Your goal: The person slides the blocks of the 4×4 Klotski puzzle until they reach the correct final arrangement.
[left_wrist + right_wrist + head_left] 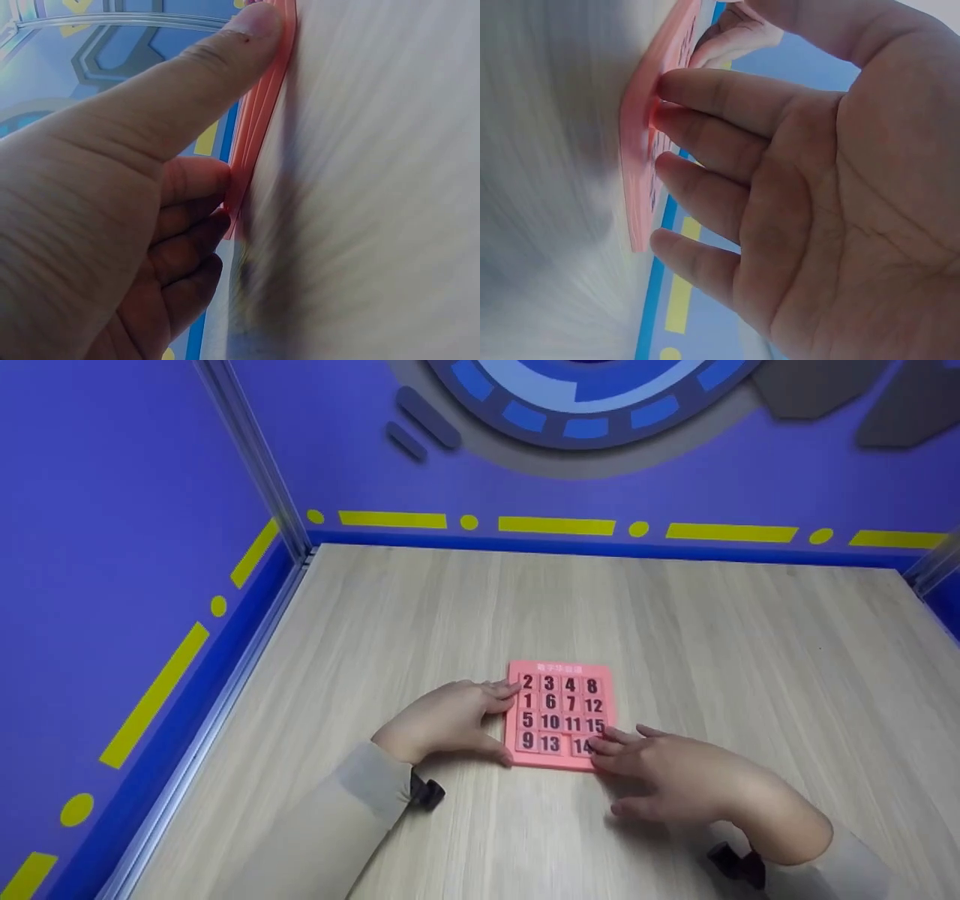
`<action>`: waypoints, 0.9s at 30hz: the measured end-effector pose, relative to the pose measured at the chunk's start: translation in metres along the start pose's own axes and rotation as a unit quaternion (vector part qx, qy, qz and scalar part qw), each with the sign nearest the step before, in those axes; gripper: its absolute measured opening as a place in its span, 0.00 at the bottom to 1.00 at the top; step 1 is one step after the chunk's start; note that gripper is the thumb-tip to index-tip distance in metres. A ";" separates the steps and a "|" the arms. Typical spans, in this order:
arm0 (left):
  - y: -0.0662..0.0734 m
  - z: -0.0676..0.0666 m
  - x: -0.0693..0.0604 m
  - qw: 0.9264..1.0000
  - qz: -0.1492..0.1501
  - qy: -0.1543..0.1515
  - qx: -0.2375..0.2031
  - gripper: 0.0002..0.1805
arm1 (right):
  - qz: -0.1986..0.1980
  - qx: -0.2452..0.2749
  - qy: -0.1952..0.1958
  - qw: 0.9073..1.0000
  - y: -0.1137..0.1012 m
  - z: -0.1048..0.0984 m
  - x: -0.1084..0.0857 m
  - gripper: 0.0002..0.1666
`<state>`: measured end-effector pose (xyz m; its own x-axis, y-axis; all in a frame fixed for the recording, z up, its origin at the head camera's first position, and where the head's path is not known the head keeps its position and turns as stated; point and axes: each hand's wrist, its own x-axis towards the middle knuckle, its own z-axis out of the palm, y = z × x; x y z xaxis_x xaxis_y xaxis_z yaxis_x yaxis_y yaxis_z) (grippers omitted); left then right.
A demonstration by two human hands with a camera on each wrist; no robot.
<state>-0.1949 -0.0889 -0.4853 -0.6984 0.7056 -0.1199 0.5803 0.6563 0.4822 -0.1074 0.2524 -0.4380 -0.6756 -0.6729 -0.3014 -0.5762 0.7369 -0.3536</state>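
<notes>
A pink sliding number puzzle (561, 666) lies flat on the table, its numbered tiles facing up. Along its bottom row, a gap (565, 745) separates the 13 tile (550, 744) from the 14 tile (580, 746). My left hand (450, 720) rests against the puzzle's left side, fingers at the upper part and thumb (259, 22) by the near corner. Extended fingertips of my right hand (675, 776) touch the lower right of the puzzle, around the 14 tile and below the 15 tile. In the right wrist view, the fingers (720, 97) are spread and nearly straight.
The wood-grain table (420, 615) extends around the puzzle. Blue panels (360, 472) with yellow markings stand behind it and at the left. A metal rail (225, 690) runs along the table's left edge. Dark straps (426, 793) sit at both wrists.
</notes>
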 end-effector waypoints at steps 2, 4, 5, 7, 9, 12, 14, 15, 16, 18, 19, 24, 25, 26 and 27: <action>0.001 -0.001 0.000 1.000 0.000 -0.001 0.000 0.53 | -0.008 0.001 0.002 1.000 0.000 0.002 0.002 0.42; 0.002 -0.002 -0.001 1.000 -0.002 -0.005 -0.003 0.53 | -0.016 0.001 0.005 1.000 -0.001 0.003 0.003 0.42; 0.003 -0.002 -0.001 1.000 -0.005 -0.007 -0.004 0.53 | -0.019 0.001 0.006 1.000 0.000 0.004 0.004 0.42; 0.005 -0.002 -0.002 1.000 -0.008 -0.012 -0.006 0.52 | -0.022 0.002 0.010 1.000 0.000 0.004 0.004 0.42; 0.006 -0.002 -0.002 1.000 -0.012 -0.015 -0.005 0.52 | -0.022 0.002 0.015 1.000 0.001 0.004 0.005 0.42; 0.008 -0.003 -0.002 1.000 -0.012 -0.017 -0.001 0.52 | -0.021 0.001 0.020 1.000 0.002 0.003 0.004 0.41; 0.008 -0.002 -0.001 1.000 -0.012 -0.016 0.000 0.51 | -0.019 -0.002 0.025 0.999 0.002 0.002 0.004 0.41; 0.007 -0.002 -0.001 1.000 -0.011 -0.017 0.001 0.51 | -0.019 -0.003 0.030 0.999 0.003 0.001 0.004 0.40; 0.007 -0.002 -0.001 1.000 -0.012 -0.017 0.002 0.51 | -0.020 -0.005 0.037 0.999 0.003 0.000 0.004 0.40; 0.007 -0.002 -0.001 1.000 -0.013 -0.016 0.005 0.51 | -0.018 -0.011 0.054 0.998 0.006 -0.001 0.005 0.39; 0.007 -0.002 -0.002 1.000 -0.014 -0.016 0.006 0.52 | -0.016 -0.015 0.064 0.998 0.007 -0.001 0.006 0.39; 0.008 -0.003 -0.002 1.000 -0.019 -0.017 0.010 0.53 | 0.025 -0.011 0.076 0.997 0.017 0.001 0.010 0.44; 0.008 -0.003 -0.002 1.000 -0.018 -0.016 0.011 0.53 | 0.036 -0.006 0.071 0.997 0.018 0.001 0.010 0.45; 0.009 -0.003 -0.002 1.000 -0.018 -0.016 0.010 0.53 | 0.045 0.001 0.066 0.997 0.019 0.002 0.010 0.46; 0.009 -0.003 -0.001 1.000 -0.017 -0.016 0.010 0.53 | 0.052 0.005 0.061 0.997 0.020 0.002 0.010 0.47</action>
<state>-0.1904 -0.0852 -0.4780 -0.7048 0.6904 -0.1631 0.5646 0.6852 0.4602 -0.1248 0.2598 -0.4500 -0.7824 -0.5800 -0.2268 -0.4961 0.8006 -0.3360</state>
